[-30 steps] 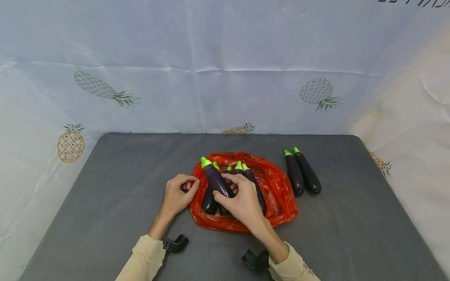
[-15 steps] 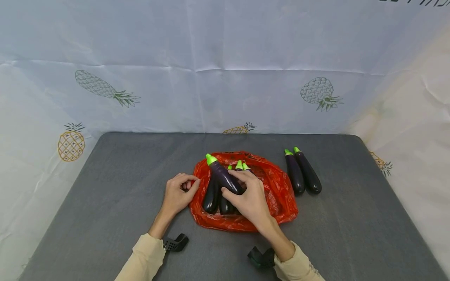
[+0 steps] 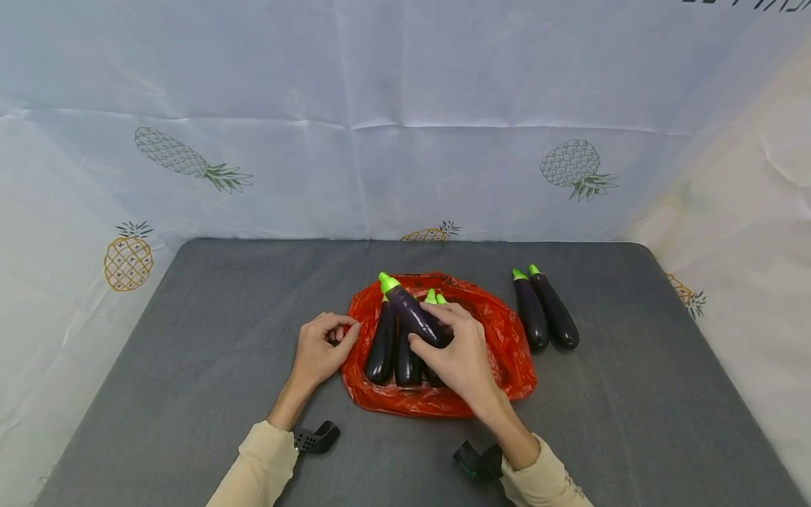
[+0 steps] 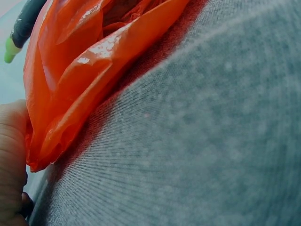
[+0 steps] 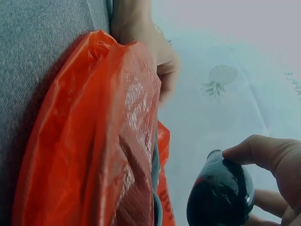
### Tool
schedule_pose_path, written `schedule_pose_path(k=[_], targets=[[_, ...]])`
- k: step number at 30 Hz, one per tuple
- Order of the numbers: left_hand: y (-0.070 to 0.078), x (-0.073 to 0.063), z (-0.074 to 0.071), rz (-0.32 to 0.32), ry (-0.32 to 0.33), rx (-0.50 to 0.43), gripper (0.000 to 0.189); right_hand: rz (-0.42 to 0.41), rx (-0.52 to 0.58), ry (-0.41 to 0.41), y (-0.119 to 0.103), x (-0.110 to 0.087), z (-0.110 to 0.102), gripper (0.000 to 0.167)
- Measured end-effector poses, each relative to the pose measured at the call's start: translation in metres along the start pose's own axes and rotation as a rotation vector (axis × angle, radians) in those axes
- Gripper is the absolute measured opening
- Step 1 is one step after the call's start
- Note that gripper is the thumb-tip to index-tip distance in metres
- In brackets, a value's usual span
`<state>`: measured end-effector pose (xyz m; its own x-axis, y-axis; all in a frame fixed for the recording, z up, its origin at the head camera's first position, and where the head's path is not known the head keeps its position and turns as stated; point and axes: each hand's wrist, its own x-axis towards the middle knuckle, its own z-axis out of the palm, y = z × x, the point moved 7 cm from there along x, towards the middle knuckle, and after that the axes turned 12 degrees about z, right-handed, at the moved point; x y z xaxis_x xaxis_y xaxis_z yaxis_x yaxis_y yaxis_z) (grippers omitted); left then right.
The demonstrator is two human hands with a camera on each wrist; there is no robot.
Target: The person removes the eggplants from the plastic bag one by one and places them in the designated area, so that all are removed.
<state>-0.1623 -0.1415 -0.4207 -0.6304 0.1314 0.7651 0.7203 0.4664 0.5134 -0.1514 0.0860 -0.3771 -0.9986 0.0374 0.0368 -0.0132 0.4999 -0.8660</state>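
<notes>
A crinkled red plastic bag (image 3: 500, 352) lies spread on the table with several dark purple, green-capped eggplants (image 3: 381, 345) inside it. My left hand (image 3: 322, 350) pinches the bag's left rim between thumb and fingers; the left wrist view shows the gathered plastic (image 4: 51, 146) beside the thumb. Above the bag, my right hand (image 3: 461, 355) holds one eggplant (image 3: 412, 313) near its rounded end, its green cap pointing up and left. In the right wrist view that eggplant (image 5: 221, 193) is raised clear of the bag, with the thumb on it.
Two more eggplants (image 3: 555, 313) lie side by side on the grey table (image 3: 633, 408), just right of the bag. A pineapple-print cloth (image 3: 355, 176) hangs behind the table's far edge. Black straps (image 3: 478, 461) sit at both wrists.
My right hand has moved to the right with the eggplant, passing over the others in the bag. The left hand has stayed at the bag's rim.
</notes>
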Motion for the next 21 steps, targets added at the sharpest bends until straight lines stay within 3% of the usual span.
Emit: schedule_pose_path(k=[4,21], targets=[[0.008,0.005,-0.002,0.005,0.009,-0.015,0.015,0.023,-0.007,0.002,0.002,0.001,-0.004,0.046],[0.009,0.006,-0.001,0.005,0.007,-0.012,0.015,0.03,-0.045,0.041,0.015,0.006,-0.023,0.047]])
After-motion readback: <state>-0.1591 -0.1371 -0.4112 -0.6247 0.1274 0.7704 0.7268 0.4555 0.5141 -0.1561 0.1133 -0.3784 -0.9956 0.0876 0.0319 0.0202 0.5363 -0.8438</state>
